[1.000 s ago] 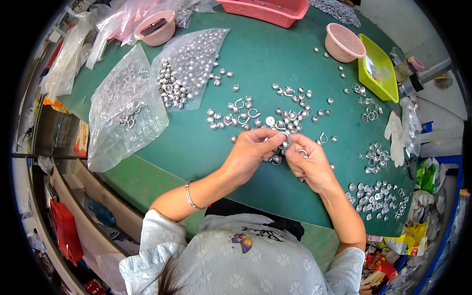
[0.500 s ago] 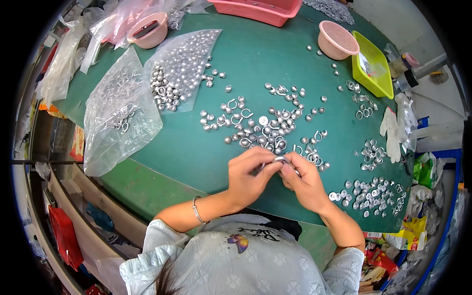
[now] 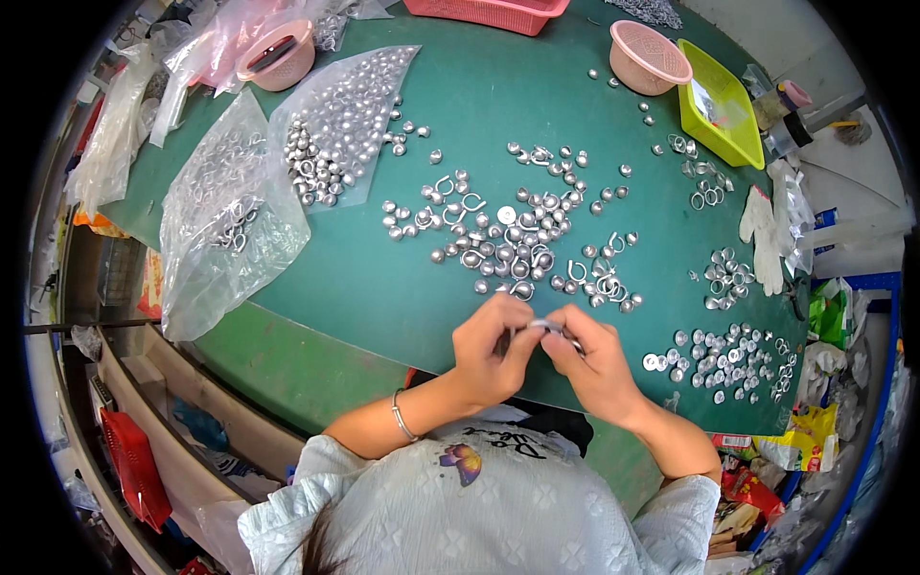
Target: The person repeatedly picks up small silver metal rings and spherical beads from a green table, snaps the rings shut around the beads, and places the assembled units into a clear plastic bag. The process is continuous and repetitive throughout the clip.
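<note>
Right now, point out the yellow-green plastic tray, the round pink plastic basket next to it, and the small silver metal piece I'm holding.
yellow-green plastic tray (image 3: 702, 123): head view, left rim.
round pink plastic basket (image 3: 648, 69): head view, side wall.
small silver metal piece (image 3: 542, 325): head view, exposed middle between both hands.

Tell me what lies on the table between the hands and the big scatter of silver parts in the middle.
In the head view, only bare green table lies between the hands (left, right) and the middle scatter of silver parts, apart from a few stray pieces at the scatter's near edge.

A small assembly workshop: green worktable (image 3: 402, 287) strewn with metal fittings (image 3: 517, 240), plastic bags (image 3: 220, 230), sorting baskets (image 3: 650, 56).
</note>
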`<state>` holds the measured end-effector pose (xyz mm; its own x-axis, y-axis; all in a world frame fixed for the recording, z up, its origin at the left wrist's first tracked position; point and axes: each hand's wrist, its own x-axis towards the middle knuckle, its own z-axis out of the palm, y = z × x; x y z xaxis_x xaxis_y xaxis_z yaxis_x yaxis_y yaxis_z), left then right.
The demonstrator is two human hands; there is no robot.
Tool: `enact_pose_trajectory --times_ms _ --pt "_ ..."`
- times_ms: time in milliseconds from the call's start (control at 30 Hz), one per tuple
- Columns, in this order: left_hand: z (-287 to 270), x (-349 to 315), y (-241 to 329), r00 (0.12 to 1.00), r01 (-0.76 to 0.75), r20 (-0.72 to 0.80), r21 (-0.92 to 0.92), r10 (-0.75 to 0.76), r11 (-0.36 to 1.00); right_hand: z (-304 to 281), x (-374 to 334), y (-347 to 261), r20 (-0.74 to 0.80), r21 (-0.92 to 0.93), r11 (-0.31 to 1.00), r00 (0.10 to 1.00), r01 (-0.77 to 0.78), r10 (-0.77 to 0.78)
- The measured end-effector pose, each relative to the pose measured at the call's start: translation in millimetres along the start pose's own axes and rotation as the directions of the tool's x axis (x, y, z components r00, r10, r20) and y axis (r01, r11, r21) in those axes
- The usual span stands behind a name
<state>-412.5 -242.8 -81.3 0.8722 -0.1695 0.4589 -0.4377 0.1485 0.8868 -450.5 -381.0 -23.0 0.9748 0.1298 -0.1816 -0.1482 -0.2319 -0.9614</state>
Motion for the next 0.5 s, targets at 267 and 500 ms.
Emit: enact_pose_trajectory --times_ms 267,500 --pt "-20.1 7.2 14.4 0.882 0.349 0.362 -0.076 -0.300 0.934 3.1 -8.4 13.8 -0.026 -0.495 0.793 0.906 0.355 -0.422" --pt "-19.8 -9.7 23.0 0.812 0.557 0.344 -0.210 -0.472 0.804 3.0 -18.8 5.3 0.021 -0.103 0.992 0.997 0.073 -0.071"
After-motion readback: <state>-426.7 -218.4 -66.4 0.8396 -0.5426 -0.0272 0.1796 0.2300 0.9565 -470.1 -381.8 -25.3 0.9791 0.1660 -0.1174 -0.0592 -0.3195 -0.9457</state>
